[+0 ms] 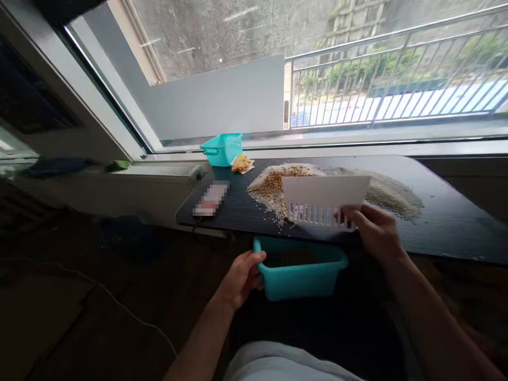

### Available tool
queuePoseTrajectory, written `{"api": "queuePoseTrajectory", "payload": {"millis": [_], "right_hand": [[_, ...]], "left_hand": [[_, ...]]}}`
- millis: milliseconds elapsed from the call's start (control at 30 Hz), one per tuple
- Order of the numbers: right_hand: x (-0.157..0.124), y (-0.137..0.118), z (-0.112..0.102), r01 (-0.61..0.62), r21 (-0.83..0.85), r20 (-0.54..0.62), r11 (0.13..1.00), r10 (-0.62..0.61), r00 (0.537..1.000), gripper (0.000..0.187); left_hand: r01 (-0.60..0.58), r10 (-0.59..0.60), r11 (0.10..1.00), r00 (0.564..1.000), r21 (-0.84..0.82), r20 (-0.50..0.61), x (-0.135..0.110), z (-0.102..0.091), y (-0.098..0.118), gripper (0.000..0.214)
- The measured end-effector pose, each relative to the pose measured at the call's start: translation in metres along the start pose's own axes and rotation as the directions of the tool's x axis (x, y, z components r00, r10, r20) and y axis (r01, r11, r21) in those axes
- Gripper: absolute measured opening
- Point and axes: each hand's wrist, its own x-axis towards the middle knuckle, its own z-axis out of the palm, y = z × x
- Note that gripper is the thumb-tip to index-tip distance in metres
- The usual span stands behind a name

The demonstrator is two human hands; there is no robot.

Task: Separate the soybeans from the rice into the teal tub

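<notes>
My left hand (243,278) grips the left rim of a turquoise plastic bin (304,280), held just below the table's front edge. Brownish grains lie in its shadowed bottom. In my right hand (375,230) is a white slotted plastic panel (326,190), tilted over the table, its slotted lower edge near the front edge above the bin. Behind the panel spreads a pile of white grains mixed with orange-yellow kernels (273,181). To the right lies a second heap of pale grains (391,193). The panel hides part of both piles.
A smaller turquoise basket (223,151) stands at the table's back left, with a crumpled yellow-orange packet (242,163) beside it. A blurred-out flat item (211,199) with a cable lies on the dark table (448,227). Behind is a large window; a white cable (115,299) crosses the floor.
</notes>
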Motion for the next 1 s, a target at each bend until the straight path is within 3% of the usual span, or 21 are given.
{"api": "queuePoseTrajectory", "payload": {"millis": [167, 400, 600, 1000], "right_hand": [[-0.014, 0.000, -0.001, 0.068, -0.009, -0.087, 0.998, -0.069, 0.994, 0.012], [-0.054, -0.007, 0.013, 0.078, -0.038, 0.020, 0.996, -0.077, 0.997, 0.020], [-0.064, -0.001, 0.027, 0.166, -0.143, 0.132, 0.976, -0.148, 0.980, 0.023], [-0.042, -0.002, -0.021, 0.082, -0.393, -0.131, 0.916, -0.144, 0.981, 0.025]], "left_hand": [[0.001, -0.001, 1.000, 1.000, -0.005, 0.009, -0.004, 0.001, 0.001, 0.043], [0.000, 0.000, 1.000, 0.998, 0.002, 0.058, -0.004, 0.002, 0.002, 0.042], [0.008, -0.007, 1.000, 0.998, -0.009, 0.054, -0.004, 0.002, 0.002, 0.043], [-0.010, 0.010, 1.000, 0.999, 0.005, 0.036, -0.005, 0.004, 0.002, 0.040]]}}
